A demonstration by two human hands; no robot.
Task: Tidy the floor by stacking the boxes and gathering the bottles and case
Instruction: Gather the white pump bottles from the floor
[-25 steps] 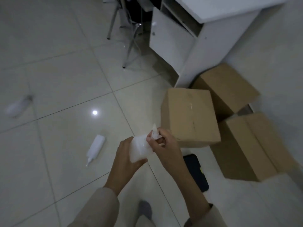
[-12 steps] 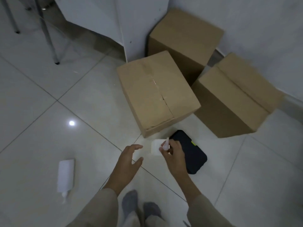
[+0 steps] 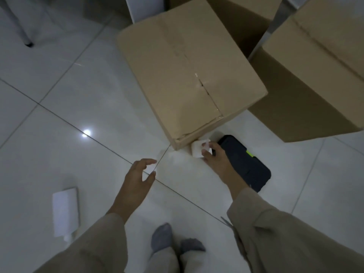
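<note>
My right hand (image 3: pixel 214 154) pinches the neck of a small white bottle (image 3: pixel 197 149) that stands on the floor at the near corner of a closed cardboard box (image 3: pixel 187 66). A black case (image 3: pixel 246 164) lies on the tiles just right of that hand. My left hand (image 3: pixel 137 174) hovers over the floor with fingers loosely spread, holding nothing. Another white bottle (image 3: pixel 66 211) lies on its side at the lower left. Two more cardboard boxes stand behind, one at the right (image 3: pixel 319 75) and one at the top (image 3: pixel 246 14).
A white cabinet panel (image 3: pixel 145 6) rises behind the boxes. A metal chair leg (image 3: pixel 19 30) stands at the top left. My feet in grey socks (image 3: pixel 173 241) are on the white tiled floor (image 3: pixel 78 95).
I have bent lower and nearer the boxes. My right hand has carried the small bottle down to the floor by the box corner. My left hand let go of it and drew aside.
</note>
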